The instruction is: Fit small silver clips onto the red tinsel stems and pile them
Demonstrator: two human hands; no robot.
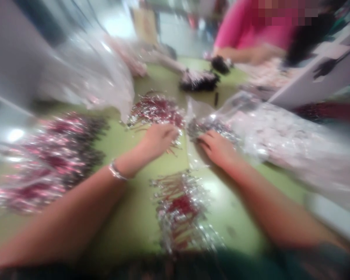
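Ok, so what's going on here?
The person's left hand is at a pile of thin red and silver pieces on a pale green table. The right hand is at small shiny grey pieces on or in a clear plastic bag. Blur hides whether either grip is closed on anything. A second red and silver bunch lies nearer the camera. Across the table is a co-worker in pink.

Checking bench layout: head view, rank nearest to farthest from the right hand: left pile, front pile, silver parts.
From the right hand:
1. Silver parts: right at its fingertips.
2. Front pile: nearer the wearer, slightly left of the hand.
3. Left pile: far left, beyond the left forearm.
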